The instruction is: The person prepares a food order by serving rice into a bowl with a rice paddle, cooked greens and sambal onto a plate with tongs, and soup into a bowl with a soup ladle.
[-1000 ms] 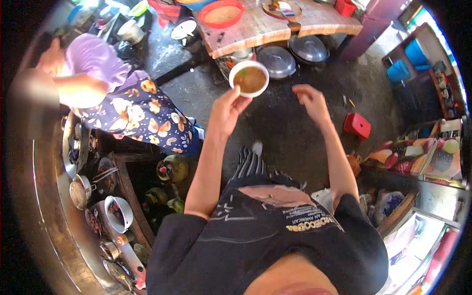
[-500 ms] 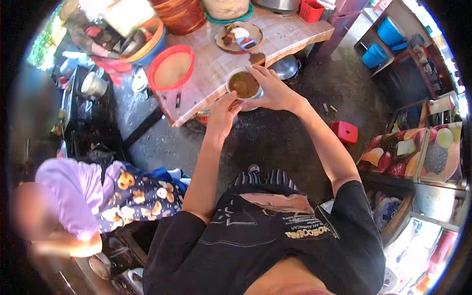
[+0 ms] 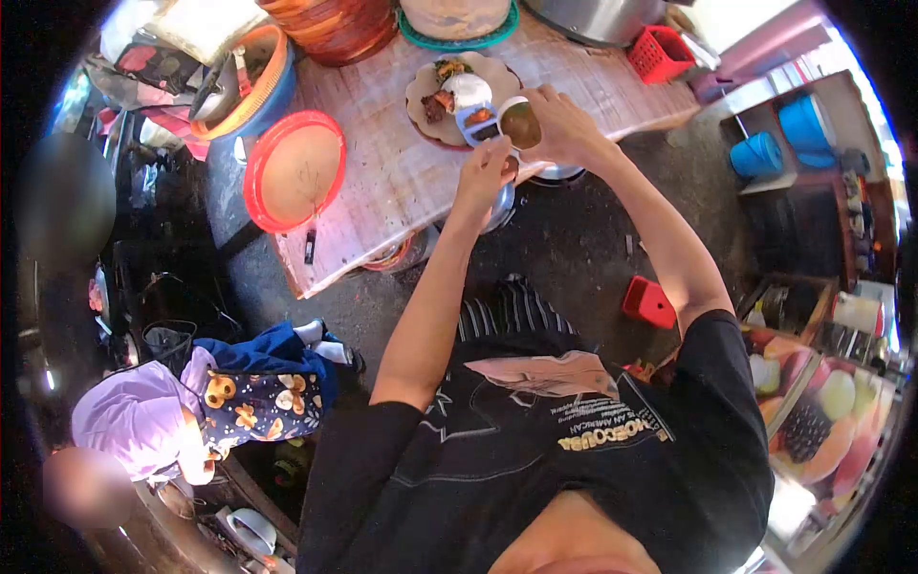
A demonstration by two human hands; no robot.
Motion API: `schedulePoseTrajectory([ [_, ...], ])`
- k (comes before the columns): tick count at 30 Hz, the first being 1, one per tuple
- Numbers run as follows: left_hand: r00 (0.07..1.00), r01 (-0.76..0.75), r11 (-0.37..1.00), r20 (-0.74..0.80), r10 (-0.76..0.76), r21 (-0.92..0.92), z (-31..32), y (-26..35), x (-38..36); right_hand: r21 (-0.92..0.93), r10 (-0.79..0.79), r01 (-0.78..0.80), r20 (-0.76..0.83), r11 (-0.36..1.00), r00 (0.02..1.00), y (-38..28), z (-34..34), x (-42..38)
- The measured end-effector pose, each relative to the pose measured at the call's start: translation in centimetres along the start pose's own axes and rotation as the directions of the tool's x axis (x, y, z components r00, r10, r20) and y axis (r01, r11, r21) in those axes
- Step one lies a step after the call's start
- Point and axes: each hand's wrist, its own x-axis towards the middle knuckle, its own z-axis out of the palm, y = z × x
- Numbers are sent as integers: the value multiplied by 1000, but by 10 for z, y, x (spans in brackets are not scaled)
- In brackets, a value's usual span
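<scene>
My right hand (image 3: 562, 126) grips a small bowl of brownish soup (image 3: 520, 125) from its right side, over the table edge and close to the plate. My left hand (image 3: 481, 182) is beside the bowl, at the near rim of the plate, with its fingers curled together; what they hold, if anything, is hidden. On the paper-lined round plate (image 3: 418, 93) lie white rice (image 3: 467, 92), browned meat pieces (image 3: 437, 105) and some greens (image 3: 453, 69). A small blue sauce dish (image 3: 477, 121) sits at the plate's near right side, beside the bowl.
The wooden table (image 3: 373, 196) also bears a red-rimmed basin (image 3: 254, 182), a stack of brown baskets (image 3: 339, 33), a red plastic basket (image 3: 660, 55) and a dark lighter-like object (image 3: 310, 247). A red stool (image 3: 649, 302) stands right; a person in lilac (image 3: 134, 416) is at left.
The bowl has moved right and come beside the plate, tilted more toward me. My left hand has left the bowl's lower left side for the plate's near rim. The view has shifted.
</scene>
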Motion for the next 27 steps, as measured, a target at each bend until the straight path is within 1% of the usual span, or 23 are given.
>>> schedulePoseTrajectory([
  [1, 999, 24, 999, -26, -23, 30, -1, 2, 8, -1, -1, 1, 2, 1000, 1000, 19, 9, 15],
  [4, 982, 9, 986, -189, 23, 167, -39, -9, 19, -7, 19, -19, 47, 1000, 999, 54, 23, 57],
  [6, 927, -25, 906, -330, 180, 423, -96, -43, 32, -33, 61, -58, 92, 998, 994, 76, 38, 87],
  [7, 866, 3, 810, -406, 291, 586, -116, -52, 38, -51, 81, -76, 111, 996, 990, 87, 47, 104],
  [8, 797, 68, 689, -455, 397, 721, -134, -62, 35, -65, 110, -101, 142, 993, 984, 96, 60, 111],
  [10, 712, 135, 449, -402, 576, 883, -156, -83, 43, -43, 103, -97, 143, 994, 984, 113, 73, 130],
  [11, 664, 182, 313, -352, 660, 932, -158, -81, 47, -29, 93, -90, 140, 996, 986, 116, 78, 141],
  [14, 632, 288, 99, -267, 728, 952, -148, -84, 59, 15, 132, -138, 192, 990, 972, 125, 92, 157],
  [15, 635, 326, 28, -241, 734, 945, -149, -87, 62, 13, 118, -123, 181, 992, 976, 126, 94, 162],
  [18, 650, 436, 7, -320, 689, 900, -142, -90, 68, 14, 106, -110, 177, 994, 979, 120, 101, 163],
  [19, 663, 469, -26, -332, 671, 883, -141, -90, 69, 19, 112, -118, 185, 993, 976, 118, 100, 164],
  [20, 658, 470, -37, -322, 681, 882, -143, -91, 65, 22, 123, -130, 191, 991, 974, 116, 98, 165],
  [22, 650, 440, -49, -281, 707, 896, -145, -93, 70, -86, 28, -10, 206, 996, 978, 121, 106, 165],
  [24, 640, 460, -100, -251, 726, 883, -144, -95, 71, -45, 110, -102, 259, 994, 960, 123, 108, 167],
  [26, 632, 439, -118, -212, 745, 891, -146, -96, 73, -78, 79, -63, 219, 995, 973, 124, 103, 161],
  [27, 621, 439, -124, -200, 758, 890, -146, -96, 72, -41, 76, -70, 165, 997, 983, 125, 97, 154],
])
